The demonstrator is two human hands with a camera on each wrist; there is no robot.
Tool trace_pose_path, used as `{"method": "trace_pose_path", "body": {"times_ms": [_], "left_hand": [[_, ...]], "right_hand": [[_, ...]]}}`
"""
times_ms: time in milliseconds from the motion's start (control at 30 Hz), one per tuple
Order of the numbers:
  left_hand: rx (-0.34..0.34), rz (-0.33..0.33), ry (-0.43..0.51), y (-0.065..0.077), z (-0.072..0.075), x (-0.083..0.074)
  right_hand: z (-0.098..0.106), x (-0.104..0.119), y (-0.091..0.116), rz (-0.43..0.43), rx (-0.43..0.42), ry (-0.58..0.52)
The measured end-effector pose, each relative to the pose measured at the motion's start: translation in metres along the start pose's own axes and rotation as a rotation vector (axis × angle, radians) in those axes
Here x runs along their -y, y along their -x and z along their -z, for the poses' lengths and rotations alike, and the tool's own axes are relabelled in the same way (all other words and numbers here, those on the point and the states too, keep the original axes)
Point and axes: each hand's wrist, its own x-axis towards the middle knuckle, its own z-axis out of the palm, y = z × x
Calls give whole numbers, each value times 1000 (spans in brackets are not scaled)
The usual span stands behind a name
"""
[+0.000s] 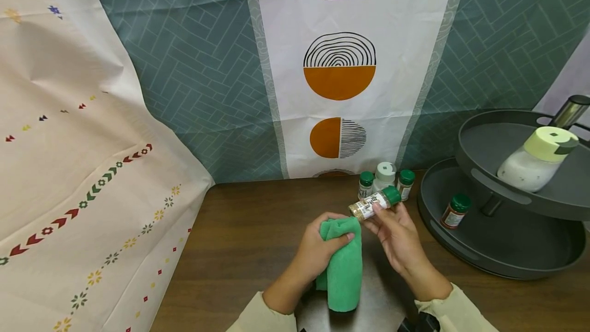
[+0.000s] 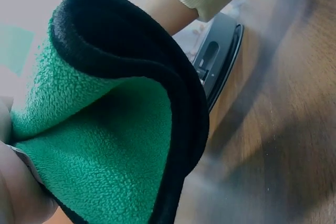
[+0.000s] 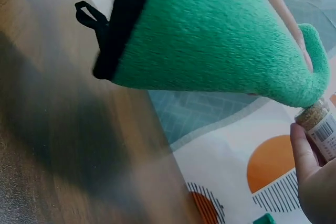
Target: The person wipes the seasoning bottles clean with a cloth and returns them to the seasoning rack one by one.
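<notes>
My left hand (image 1: 318, 247) grips a folded green cloth (image 1: 345, 270), thumb across its front. In the left wrist view the green cloth (image 2: 105, 156) shows a black border, and in the right wrist view a black loop (image 3: 92, 17) sticks out from its edge. My right hand (image 1: 398, 240) holds a spice jar (image 1: 371, 205) with a green cap, tilted, its base toward the cloth. Tan contents and a barcode label show on the spice jar (image 3: 321, 129) in the right wrist view, where its base end meets or nearly meets the cloth.
Behind the hands, by the patterned wall cloth, stand two green-capped jars (image 1: 405, 184) and a white-capped bottle (image 1: 384, 175). At right is a two-tier dark tray (image 1: 516, 250), with a red-brown spice jar (image 1: 455, 211) below and a pale-lidded container (image 1: 534, 163) above. The wooden table (image 1: 239, 250) spreads leftward.
</notes>
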Motion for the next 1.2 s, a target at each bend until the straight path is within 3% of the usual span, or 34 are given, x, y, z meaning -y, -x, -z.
{"method": "trace_pose_path", "body": {"times_ms": [400, 600, 933, 1200], "left_hand": [[-118, 1, 96, -5, 4, 0], [-77, 47, 57, -5, 2, 2], [27, 24, 20, -1, 0, 3], [-39, 5, 64, -3, 1, 1]], "right_hand": [[-5, 0, 2, -49, -18, 17], [-6, 2, 3, -22, -30, 5], [-3, 0, 1, -23, -62, 51], [-4, -4, 1, -76, -59, 57]]}}
